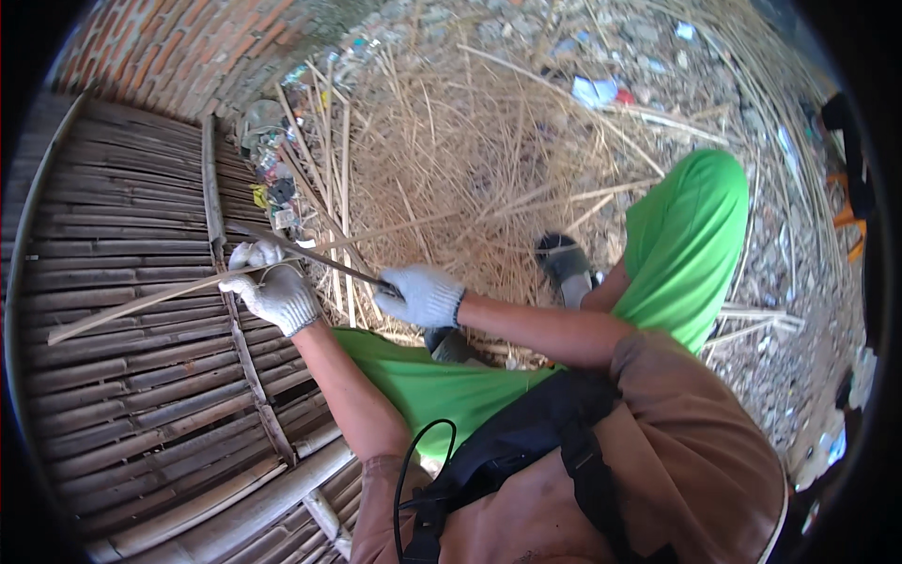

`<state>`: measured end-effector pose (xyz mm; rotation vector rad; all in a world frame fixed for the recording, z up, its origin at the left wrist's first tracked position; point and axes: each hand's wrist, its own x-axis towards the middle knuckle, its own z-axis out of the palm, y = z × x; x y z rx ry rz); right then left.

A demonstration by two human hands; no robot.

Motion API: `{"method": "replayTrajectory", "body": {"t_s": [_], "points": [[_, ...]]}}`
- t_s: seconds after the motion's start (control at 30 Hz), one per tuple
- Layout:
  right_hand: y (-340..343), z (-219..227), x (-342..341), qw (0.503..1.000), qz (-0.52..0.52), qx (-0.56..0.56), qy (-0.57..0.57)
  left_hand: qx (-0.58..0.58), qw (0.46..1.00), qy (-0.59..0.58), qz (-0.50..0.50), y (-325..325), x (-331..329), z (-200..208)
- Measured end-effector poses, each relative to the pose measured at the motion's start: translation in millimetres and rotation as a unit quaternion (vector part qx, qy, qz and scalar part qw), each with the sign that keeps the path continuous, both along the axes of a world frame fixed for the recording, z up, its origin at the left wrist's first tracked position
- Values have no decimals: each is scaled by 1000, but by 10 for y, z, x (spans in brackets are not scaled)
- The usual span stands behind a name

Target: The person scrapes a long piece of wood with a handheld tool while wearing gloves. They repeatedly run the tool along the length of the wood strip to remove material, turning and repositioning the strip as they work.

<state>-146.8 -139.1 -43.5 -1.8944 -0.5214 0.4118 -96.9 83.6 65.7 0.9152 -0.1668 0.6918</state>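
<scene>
My left hand [280,293], in a white knit glove, is closed around a long pale bamboo strip [141,303]. One end of the strip reaches out over the slatted bamboo platform on the left; the other runs right, above the ground litter. In my right hand [421,295], also gloved, is the handle of a knife [315,256] with a long, dark, narrow blade. The blade points up and left, crossing the strip beside my left hand. Whether its edge touches the strip I cannot tell.
The bamboo slat platform [132,376] fills the left side, with a brick wall [178,52] behind it. Shavings [451,141] and loose strips cover the ground ahead, among rubble and litter. My green-trousered legs [691,240] are bent. An orange object [848,221] stands far right.
</scene>
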Motion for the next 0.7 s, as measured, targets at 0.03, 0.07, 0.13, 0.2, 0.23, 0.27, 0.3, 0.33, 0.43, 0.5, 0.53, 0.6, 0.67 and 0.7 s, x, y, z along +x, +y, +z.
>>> {"method": "replayTrajectory", "body": {"t_s": [0.03, 0.07, 0.13, 0.2, 0.23, 0.27, 0.3, 0.33, 0.43, 0.5, 0.53, 0.6, 0.67, 0.7], "points": [[7, 11, 11, 1000, 19, -19, -16, -8, 999, -9, -32, 95, -60, -13], [-66, -148, 10, 999, 8, -40, 32, -1, 998, -19, -64, 235, -87, -44], [-467, -887, 54, 989, -24, -74, 124, -16, 997, -22, -76, 363, -63, -168], [-782, -1359, 142, 977, -48, -112, 174, -41, 999, 11, -9, 179, -13, -190], [-825, -1419, 204, 975, -49, -136, 170, -16, 999, -4, -49, 211, 32, -140], [-828, -1271, 161, 970, -41, -165, 172, 6, 997, -11, -79, 315, -1, -137], [-728, -1111, 123, 970, -25, -132, 204, 27, 993, -18, -110, 395, -43, -163], [-595, -651, 174, 967, -14, -104, 231, 10, 999, 1, -42, 285, -64, -136], [-267, 81, 84, 991, 63, -67, 94, -18, 1000, 9, -23, 225, -38, -99], [-128, 115, -16, 996, 49, -80, -13, -8, 1000, 21, 4, 99, -70, -45], [-113, 57, -57, 997, 32, -70, 5, 3, 1000, 16, -22, 194, -122, -51], [-295, -616, -11, 995, -25, -92, 28, 11, 999, 4, -49, 281, -36, -95], [-803, -1445, 49, 978, -61, -155, 126, -3, 999, 6, -40, 169, 41, -142], [-958, -1572, 105, 959, -55, -189, 204, -4, 999, 2, -35, 263, -24, -160]]}}
